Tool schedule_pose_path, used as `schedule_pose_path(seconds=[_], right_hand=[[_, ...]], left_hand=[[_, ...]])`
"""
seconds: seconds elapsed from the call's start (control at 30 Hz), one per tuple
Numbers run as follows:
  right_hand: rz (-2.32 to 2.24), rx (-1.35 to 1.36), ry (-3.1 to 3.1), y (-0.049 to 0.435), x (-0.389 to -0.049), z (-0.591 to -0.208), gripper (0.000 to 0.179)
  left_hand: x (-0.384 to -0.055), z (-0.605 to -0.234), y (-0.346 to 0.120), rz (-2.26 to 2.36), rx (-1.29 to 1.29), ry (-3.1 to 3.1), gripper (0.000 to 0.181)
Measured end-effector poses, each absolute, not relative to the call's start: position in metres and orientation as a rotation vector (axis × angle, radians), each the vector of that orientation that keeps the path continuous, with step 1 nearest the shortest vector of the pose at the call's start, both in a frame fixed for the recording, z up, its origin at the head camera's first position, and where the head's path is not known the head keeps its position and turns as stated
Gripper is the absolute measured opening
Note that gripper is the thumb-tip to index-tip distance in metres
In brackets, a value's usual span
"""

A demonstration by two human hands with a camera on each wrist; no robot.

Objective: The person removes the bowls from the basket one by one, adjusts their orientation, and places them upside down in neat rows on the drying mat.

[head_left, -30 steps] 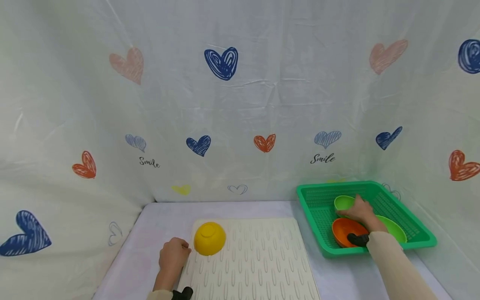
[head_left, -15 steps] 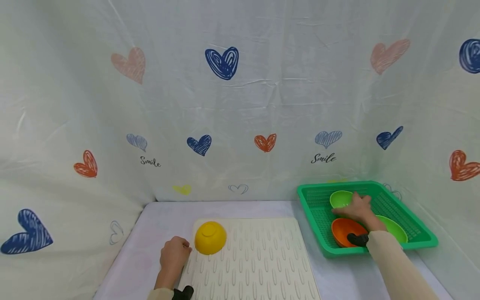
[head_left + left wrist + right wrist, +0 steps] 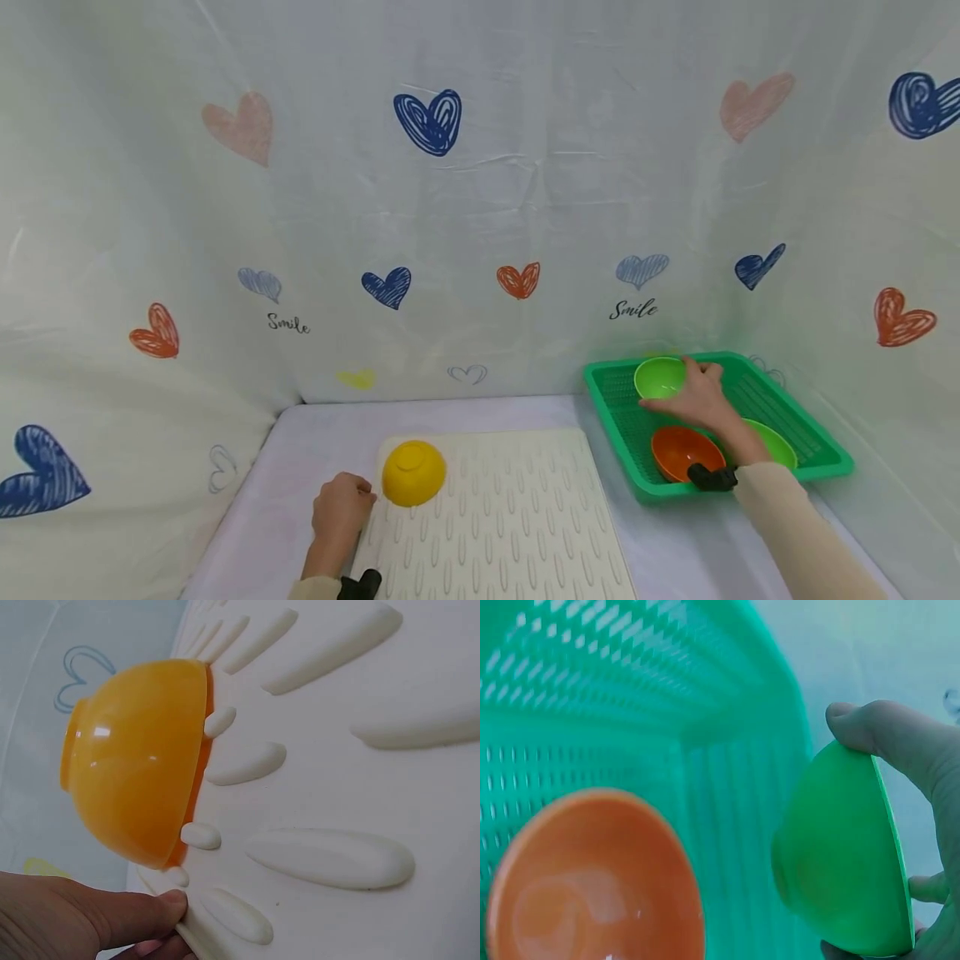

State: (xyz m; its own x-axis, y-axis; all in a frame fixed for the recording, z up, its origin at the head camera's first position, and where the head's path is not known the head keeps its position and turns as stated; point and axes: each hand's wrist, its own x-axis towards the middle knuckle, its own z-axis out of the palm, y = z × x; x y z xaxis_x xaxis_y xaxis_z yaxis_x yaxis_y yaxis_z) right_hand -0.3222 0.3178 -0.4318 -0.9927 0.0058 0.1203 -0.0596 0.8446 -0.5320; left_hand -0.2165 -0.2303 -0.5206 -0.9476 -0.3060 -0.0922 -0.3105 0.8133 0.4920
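Observation:
My right hand (image 3: 701,402) grips a small light-green bowl (image 3: 658,379) by its rim, its mouth towards the palm in the right wrist view. The bowl overlaps the left part of the green plastic basket (image 3: 750,393). Inside that basket sit an orange bowl (image 3: 678,450) and another light-green dish (image 3: 774,444), partly covered by my forearm. My left hand (image 3: 340,510) pinches the left edge of a white ribbed drying mat (image 3: 517,525), thumb on top. Beside it, a yellow bowl (image 3: 413,473) rests upside down on the mat's far left corner.
The mat and basket lie on a table under a pale cloth (image 3: 277,492). A white curtain (image 3: 480,208) printed with hearts rises behind the table and along both sides. The basket stands close to the right-hand curtain.
My right hand has raised the small green bowl and moved it to the left, towards the basket's far left corner. The left hand and yellow bowl stay where they were.

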Motion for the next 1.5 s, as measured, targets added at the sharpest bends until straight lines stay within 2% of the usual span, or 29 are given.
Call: schedule_pose_path(seconds=[0.53, 0.87, 1.5], right_hand=[[0.956, 0.135, -2.908, 0.255, -0.283, -0.413, 0.123], [0.998, 0.195, -2.881, 0.215, -0.249, -0.425, 0.122], [1.104, 0.276, -2.761, 0.172, -0.238, -0.427, 0.120]], left_hand=[[-0.211, -0.518, -0.233, 0.810, -0.548, 2.994, 0.017], [-0.205, -0.524, -0.235, 0.811, -0.571, 2.992, 0.014], [-0.213, -0.522, -0.230, 0.881, -0.528, 3.106, 0.013]])
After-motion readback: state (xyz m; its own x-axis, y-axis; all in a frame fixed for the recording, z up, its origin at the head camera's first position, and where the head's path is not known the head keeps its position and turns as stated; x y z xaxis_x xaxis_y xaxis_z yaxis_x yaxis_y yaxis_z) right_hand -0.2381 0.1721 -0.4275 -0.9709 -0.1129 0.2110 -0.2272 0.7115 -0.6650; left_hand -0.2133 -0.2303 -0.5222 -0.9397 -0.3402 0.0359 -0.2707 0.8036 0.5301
